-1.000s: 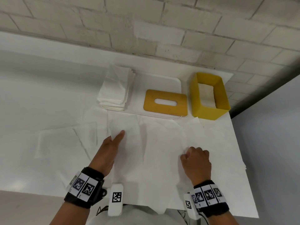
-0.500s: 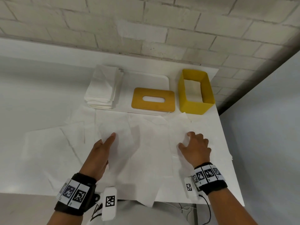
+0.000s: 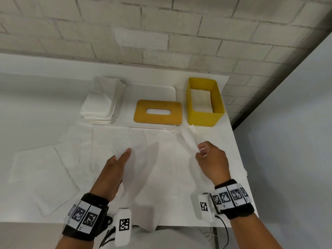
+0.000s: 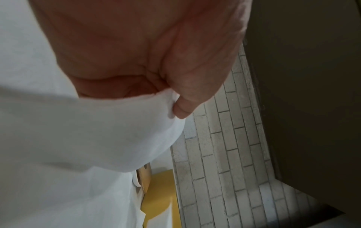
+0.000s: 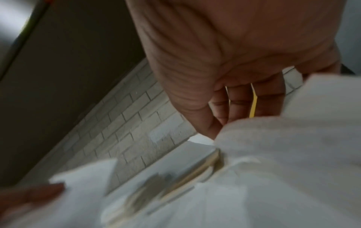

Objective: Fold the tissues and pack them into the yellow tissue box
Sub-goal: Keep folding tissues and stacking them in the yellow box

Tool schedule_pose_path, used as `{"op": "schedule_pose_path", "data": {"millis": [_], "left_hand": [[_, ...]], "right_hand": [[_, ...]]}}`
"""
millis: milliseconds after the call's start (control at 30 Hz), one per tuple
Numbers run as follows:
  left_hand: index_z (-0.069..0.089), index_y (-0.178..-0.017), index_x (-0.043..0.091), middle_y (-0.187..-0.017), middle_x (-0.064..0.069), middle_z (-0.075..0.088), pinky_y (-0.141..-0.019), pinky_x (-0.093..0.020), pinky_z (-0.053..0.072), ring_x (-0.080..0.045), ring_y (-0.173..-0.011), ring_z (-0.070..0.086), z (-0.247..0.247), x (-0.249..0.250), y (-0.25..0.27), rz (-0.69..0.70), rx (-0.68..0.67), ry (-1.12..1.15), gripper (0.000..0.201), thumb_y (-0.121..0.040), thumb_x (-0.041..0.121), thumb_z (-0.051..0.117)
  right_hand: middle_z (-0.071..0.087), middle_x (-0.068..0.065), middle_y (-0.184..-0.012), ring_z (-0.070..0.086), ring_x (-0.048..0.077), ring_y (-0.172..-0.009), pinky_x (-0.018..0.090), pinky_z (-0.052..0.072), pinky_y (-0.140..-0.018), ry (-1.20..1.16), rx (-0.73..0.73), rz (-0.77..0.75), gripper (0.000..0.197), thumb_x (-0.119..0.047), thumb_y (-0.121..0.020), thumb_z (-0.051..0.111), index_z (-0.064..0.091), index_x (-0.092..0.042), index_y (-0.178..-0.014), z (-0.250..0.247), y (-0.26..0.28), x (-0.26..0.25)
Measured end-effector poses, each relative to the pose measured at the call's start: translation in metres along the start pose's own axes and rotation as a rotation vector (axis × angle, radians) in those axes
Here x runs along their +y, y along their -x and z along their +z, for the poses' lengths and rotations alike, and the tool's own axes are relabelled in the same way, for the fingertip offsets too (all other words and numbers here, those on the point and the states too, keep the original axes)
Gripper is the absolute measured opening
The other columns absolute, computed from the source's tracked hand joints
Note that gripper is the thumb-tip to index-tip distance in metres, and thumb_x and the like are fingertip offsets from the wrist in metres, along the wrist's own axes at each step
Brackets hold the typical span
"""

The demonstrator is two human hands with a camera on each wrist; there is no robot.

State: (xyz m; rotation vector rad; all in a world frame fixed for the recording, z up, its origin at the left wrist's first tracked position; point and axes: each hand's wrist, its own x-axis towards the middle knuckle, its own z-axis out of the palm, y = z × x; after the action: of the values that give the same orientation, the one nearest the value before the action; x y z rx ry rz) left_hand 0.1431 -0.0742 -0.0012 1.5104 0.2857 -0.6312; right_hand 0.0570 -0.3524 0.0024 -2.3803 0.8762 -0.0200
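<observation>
One white tissue [image 3: 143, 166] is raised off the table between both hands. My left hand [image 3: 124, 156] holds its left edge, with the thumb [image 4: 181, 108] pressed into the tissue [image 4: 97, 131] in the left wrist view. My right hand [image 3: 199, 152] pinches the right edge, and a corner stands up toward the yellow tissue box [image 3: 204, 115]. That box is open at the back right, with white tissue lying flat inside. In the right wrist view the curled fingers [image 5: 234, 101] hold the tissue [image 5: 293, 146].
Several unfolded tissues [image 3: 45, 168] overlap across the white table. At the back, a white tray [image 3: 149, 90] carries a stack of folded tissues [image 3: 100, 99] and the tan slotted lid [image 3: 158, 112]. The table's right edge [image 3: 239, 159] is close to my right hand, and a brick wall lies behind.
The right hand has moved forward toward the box and lifted the tissue's right edge. The left hand has raised the left edge off the table.
</observation>
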Motion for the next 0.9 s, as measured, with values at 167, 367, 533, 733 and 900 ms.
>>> {"op": "schedule_pose_path", "data": {"millis": [167, 367, 533, 733, 900], "left_hand": [[0.069, -0.126, 0.019, -0.113, -0.003, 0.078, -0.099, -0.043, 0.054, -0.028, -0.112, 0.070, 0.013, 0.003, -0.007, -0.045, -0.034, -0.042, 0.040, -0.102, 0.047, 0.054], [0.067, -0.128, 0.020, -0.117, 0.001, 0.077, -0.110, -0.047, 0.048, -0.024, -0.115, 0.068, 0.027, 0.006, -0.017, -0.069, -0.078, -0.104, 0.048, -0.097, 0.055, 0.058], [0.065, -0.132, 0.026, -0.122, 0.005, 0.075, -0.113, -0.050, 0.045, -0.024, -0.120, 0.066, 0.027, -0.002, -0.034, -0.086, -0.128, -0.160, 0.084, -0.066, 0.078, 0.062], [0.064, -0.133, 0.017, -0.120, 0.000, 0.075, -0.108, -0.044, 0.050, -0.023, -0.116, 0.068, 0.042, 0.011, -0.031, -0.110, -0.111, -0.101, 0.047, -0.102, 0.050, 0.053], [0.061, -0.137, 0.018, -0.126, 0.000, 0.074, -0.113, -0.047, 0.046, -0.023, -0.121, 0.066, 0.047, 0.018, -0.025, -0.099, -0.123, 0.005, 0.040, -0.107, 0.041, 0.048]], "right_hand": [[0.072, 0.003, -0.084, 0.064, 0.013, -0.075, 0.024, 0.047, -0.071, -0.623, -0.151, 0.071, 0.015, -0.010, -0.092, 0.064, 0.073, -0.021, -0.096, -0.017, 0.012, -0.009], [0.077, 0.009, -0.109, 0.071, 0.029, -0.100, 0.040, 0.055, -0.086, -0.864, -0.342, 0.358, 0.025, -0.021, -0.095, 0.056, 0.077, -0.020, -0.108, -0.012, -0.001, 0.004], [0.075, 0.007, -0.100, 0.067, 0.022, -0.078, 0.034, 0.050, -0.072, -0.894, -0.412, 0.452, 0.038, -0.049, -0.098, 0.055, 0.071, -0.018, -0.111, 0.001, -0.014, 0.004], [0.074, 0.008, -0.101, 0.071, 0.024, -0.095, 0.042, 0.057, -0.090, -0.388, -0.413, 0.182, 0.048, -0.049, -0.068, 0.079, 0.071, -0.017, -0.103, 0.027, -0.018, -0.013], [0.071, 0.001, -0.110, 0.066, 0.023, -0.105, 0.024, 0.043, -0.087, -0.283, -0.061, 0.042, 0.031, -0.020, -0.091, 0.066, 0.066, -0.014, -0.121, 0.009, -0.014, -0.034]]}}
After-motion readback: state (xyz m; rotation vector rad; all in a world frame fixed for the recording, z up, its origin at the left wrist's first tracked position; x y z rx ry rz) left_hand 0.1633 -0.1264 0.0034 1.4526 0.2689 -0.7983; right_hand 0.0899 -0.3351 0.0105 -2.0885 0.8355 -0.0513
